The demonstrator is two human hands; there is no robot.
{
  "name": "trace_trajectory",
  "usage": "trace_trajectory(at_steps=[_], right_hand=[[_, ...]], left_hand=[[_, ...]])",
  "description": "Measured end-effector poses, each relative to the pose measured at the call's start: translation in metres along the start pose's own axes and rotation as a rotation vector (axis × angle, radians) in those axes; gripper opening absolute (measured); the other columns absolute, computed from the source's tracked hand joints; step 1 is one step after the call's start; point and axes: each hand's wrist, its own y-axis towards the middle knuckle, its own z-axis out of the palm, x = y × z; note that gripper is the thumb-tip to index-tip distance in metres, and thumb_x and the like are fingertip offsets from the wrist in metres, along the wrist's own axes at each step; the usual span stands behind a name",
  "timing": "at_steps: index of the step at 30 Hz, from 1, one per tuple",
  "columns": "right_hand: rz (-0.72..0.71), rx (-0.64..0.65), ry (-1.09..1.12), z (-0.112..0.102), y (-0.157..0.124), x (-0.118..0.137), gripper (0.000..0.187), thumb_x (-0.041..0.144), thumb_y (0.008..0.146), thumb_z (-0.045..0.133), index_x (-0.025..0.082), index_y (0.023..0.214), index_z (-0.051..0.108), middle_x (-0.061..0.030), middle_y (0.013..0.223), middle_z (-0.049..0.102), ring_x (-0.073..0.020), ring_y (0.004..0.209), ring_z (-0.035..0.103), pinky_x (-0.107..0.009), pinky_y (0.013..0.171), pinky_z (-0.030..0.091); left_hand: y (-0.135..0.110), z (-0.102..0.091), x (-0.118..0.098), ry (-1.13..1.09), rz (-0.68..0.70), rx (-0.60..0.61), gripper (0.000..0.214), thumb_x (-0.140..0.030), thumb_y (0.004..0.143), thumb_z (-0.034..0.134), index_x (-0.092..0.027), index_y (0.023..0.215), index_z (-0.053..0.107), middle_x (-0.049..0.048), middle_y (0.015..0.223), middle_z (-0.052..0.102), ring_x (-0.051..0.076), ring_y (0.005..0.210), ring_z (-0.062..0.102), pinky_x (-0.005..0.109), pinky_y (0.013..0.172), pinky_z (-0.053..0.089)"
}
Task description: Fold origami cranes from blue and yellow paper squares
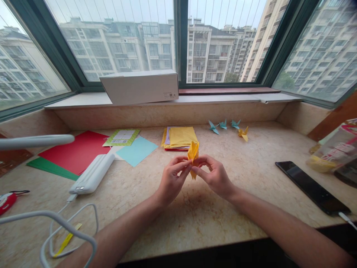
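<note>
Between my two hands, above the counter, is a folded piece of yellow origami paper [193, 150], with pointed ends above and below my fingers. My left hand [175, 175] pinches it from the left, thumb and forefinger together. From the right, my right hand [213, 174] pinches its other side. Fingertips cover the middle of the fold. Just behind it lies a stack of folded yellow paper [180, 137], with purple and red sheets showing at its edges. Farther right stand several small paper cranes, among them a blue one [223, 124] and a yellow one [243, 133].
Left are a red sheet [80, 150], a light blue sheet [136, 150] and a white power bank [93, 175] with a cable [96, 219]. Right are a black phone [311, 188] and a clear plastic container [333, 149]. A white box [141, 87] stands on the sill.
</note>
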Motion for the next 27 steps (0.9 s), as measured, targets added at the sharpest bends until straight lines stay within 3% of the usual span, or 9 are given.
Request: trace_trajectory(at_steps=[7, 12, 17, 22, 27], right_hand=[[0.052, 0.017, 0.125, 0.0, -0.001, -0.003, 0.019, 0.03, 0.081, 0.073, 0.021, 0.096, 0.066, -0.0042, 0.093, 0.067, -0.018, 0.086, 0.062, -0.034, 0.08, 0.052], [0.076, 0.029, 0.208, 0.0, -0.002, 0.0, 0.013, 0.029, 0.088, 0.065, 0.022, 0.099, 0.065, -0.0042, 0.095, 0.067, -0.0179, 0.091, 0.064, -0.033, 0.084, 0.053], [0.079, 0.001, 0.256, 0.002, -0.001, -0.001, 0.013, 0.027, 0.088, 0.064, 0.022, 0.1, 0.061, -0.0038, 0.095, 0.067, -0.0169, 0.087, 0.065, -0.032, 0.08, 0.055], [0.058, -0.023, 0.209, 0.005, -0.002, -0.005, 0.016, 0.022, 0.087, 0.062, 0.025, 0.1, 0.052, 0.0007, 0.085, 0.064, -0.015, 0.079, 0.064, -0.028, 0.072, 0.053], [-0.01, -0.018, 0.038, 0.004, -0.005, -0.005, 0.007, 0.019, 0.085, 0.061, 0.023, 0.088, 0.057, -0.0001, 0.085, 0.063, -0.0156, 0.08, 0.062, -0.03, 0.075, 0.051]], left_hand=[[0.0, -0.001, 0.002, -0.012, 0.036, -0.003, 0.018, -0.023, 0.091, 0.061, -0.024, 0.103, 0.075, 0.0075, 0.107, 0.064, 0.02, 0.099, 0.064, 0.033, 0.086, 0.054], [0.001, -0.002, 0.0, -0.06, -0.022, -0.037, 0.017, -0.023, 0.091, 0.06, -0.022, 0.102, 0.073, 0.0069, 0.104, 0.065, 0.018, 0.094, 0.065, 0.03, 0.079, 0.056], [0.001, 0.001, -0.002, -0.19, -0.104, -0.106, 0.013, -0.02, 0.086, 0.065, -0.02, 0.099, 0.062, 0.0008, 0.087, 0.066, 0.014, 0.079, 0.066, 0.026, 0.072, 0.057], [0.0, 0.002, -0.003, 0.012, -0.025, -0.079, 0.003, -0.016, 0.084, 0.064, -0.017, 0.083, 0.063, 0.002, 0.083, 0.063, 0.014, 0.078, 0.064, 0.027, 0.073, 0.056], [-0.001, 0.001, -0.01, 0.144, 0.085, -0.063, 0.006, -0.012, 0.083, 0.062, -0.017, 0.084, 0.064, 0.0024, 0.084, 0.062, 0.013, 0.075, 0.064, 0.026, 0.069, 0.056]])
